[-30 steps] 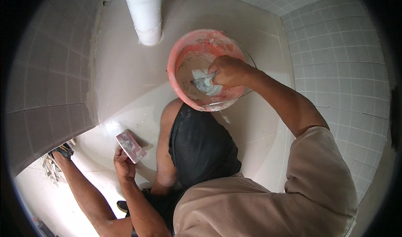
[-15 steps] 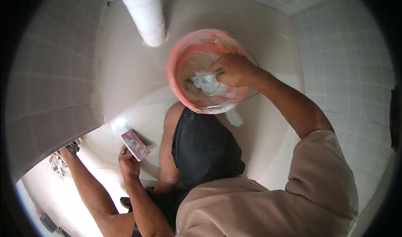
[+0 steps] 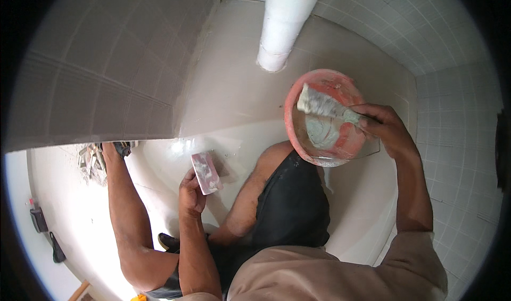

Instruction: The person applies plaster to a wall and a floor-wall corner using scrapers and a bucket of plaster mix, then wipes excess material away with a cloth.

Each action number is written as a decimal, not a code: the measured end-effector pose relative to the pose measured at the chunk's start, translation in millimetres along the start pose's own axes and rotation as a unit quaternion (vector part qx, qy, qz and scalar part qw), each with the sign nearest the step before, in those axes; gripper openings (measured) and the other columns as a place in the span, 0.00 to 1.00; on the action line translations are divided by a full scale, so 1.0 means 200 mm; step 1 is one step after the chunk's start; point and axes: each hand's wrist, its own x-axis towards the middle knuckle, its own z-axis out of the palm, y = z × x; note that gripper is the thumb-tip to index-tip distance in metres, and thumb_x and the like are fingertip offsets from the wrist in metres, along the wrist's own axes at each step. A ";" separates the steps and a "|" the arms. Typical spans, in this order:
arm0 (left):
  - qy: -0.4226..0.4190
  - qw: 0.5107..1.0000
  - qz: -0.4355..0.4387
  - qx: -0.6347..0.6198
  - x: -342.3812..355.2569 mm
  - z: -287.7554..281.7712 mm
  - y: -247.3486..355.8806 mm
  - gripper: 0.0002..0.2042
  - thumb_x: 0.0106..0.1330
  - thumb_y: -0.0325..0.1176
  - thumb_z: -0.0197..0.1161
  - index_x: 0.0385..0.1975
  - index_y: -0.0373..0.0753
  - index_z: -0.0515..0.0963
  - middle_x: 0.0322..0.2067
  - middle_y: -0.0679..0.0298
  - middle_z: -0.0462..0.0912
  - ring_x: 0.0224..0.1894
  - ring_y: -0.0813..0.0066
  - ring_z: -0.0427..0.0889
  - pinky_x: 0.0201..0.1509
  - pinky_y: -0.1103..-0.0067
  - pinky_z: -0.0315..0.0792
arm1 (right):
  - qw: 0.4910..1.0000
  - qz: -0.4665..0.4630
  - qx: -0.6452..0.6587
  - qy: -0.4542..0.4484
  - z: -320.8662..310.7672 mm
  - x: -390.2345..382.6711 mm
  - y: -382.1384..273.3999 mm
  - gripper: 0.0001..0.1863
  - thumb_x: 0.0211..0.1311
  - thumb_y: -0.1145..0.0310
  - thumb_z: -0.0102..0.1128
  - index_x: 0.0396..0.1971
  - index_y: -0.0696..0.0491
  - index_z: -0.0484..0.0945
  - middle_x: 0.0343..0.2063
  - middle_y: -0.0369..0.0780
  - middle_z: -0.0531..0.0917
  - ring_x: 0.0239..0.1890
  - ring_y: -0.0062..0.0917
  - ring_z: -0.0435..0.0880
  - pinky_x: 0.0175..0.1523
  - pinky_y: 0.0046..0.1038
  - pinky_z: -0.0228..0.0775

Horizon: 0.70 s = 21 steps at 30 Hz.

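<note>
1. Fingers of the left hand gripped a pink rectangular block at one edge; it appeared light, rigid and best held by its edges.
2. Over the red bucket, a smeared scraper was grasped by the right hand; its broad end appeared slippery, its narrow end the surer hold.

Bucket pinkish red, pale-streaked; scraper smeared whitish; block pink, blotched white; pipe white

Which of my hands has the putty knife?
Your right hand: it holds the smeared putty knife over the red bucket, while your left hand holds a flat pink block.
</note>
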 end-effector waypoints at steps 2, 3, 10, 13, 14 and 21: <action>-0.004 1.000 -0.007 0.007 -0.01 0.14 0.05 0.23 0.62 0.25 0.58 0.60 0.30 0.71 0.51 0.55 0.82 0.49 0.64 0.84 0.55 0.69 0.79 | 0.989 -0.066 0.131 0.003 0.11 -0.08 -0.01 0.21 0.62 0.75 0.60 0.57 0.57 0.78 0.40 0.36 0.83 0.39 0.18 0.79 0.43 0.26 0.73; -0.044 0.999 -0.006 -0.030 -0.03 0.19 0.07 0.23 0.63 0.26 0.57 0.60 0.31 0.71 0.51 0.56 0.82 0.49 0.65 0.84 0.55 0.70 0.79 | 0.990 -0.060 0.130 -0.007 0.18 -0.11 -0.03 0.21 0.62 0.75 0.60 0.57 0.57 0.78 0.40 0.36 0.83 0.39 0.18 0.79 0.43 0.26 0.73; -0.130 0.983 -0.005 -0.129 -0.08 0.38 0.13 0.23 0.70 0.31 0.55 0.64 0.33 0.68 0.53 0.58 0.81 0.50 0.68 0.83 0.54 0.72 0.79 | 0.945 -0.320 -0.056 -0.025 0.87 -0.07 0.01 0.22 0.65 0.79 0.55 0.60 0.60 0.74 0.45 0.44 0.82 0.45 0.28 0.82 0.53 0.29 0.73; -0.120 0.980 -0.008 -0.160 -0.12 0.39 0.16 0.21 0.73 0.32 0.52 0.64 0.33 0.68 0.52 0.57 0.81 0.51 0.67 0.82 0.54 0.71 0.79 | 0.918 -0.389 -0.080 0.007 0.99 -0.02 0.05 0.23 0.63 0.79 0.56 0.60 0.61 0.74 0.44 0.46 0.82 0.45 0.31 0.82 0.54 0.31 0.73; -0.121 0.978 -0.009 -0.172 -0.13 0.39 0.16 0.21 0.73 0.32 0.51 0.64 0.33 0.68 0.52 0.57 0.81 0.50 0.67 0.83 0.54 0.71 0.79 | 0.921 -0.384 -0.064 0.016 1.02 -0.01 0.06 0.23 0.62 0.80 0.57 0.59 0.61 0.74 0.44 0.46 0.82 0.45 0.32 0.82 0.55 0.31 0.72; -0.050 0.993 0.039 -0.100 -0.10 0.40 0.17 0.19 0.67 0.20 0.53 0.58 0.28 0.72 0.50 0.53 0.81 0.51 0.62 0.83 0.59 0.66 0.77 | 0.964 -0.206 0.167 0.001 1.20 0.08 0.06 0.23 0.68 0.76 0.55 0.63 0.59 0.70 0.40 0.40 0.81 0.33 0.19 0.78 0.37 0.21 0.71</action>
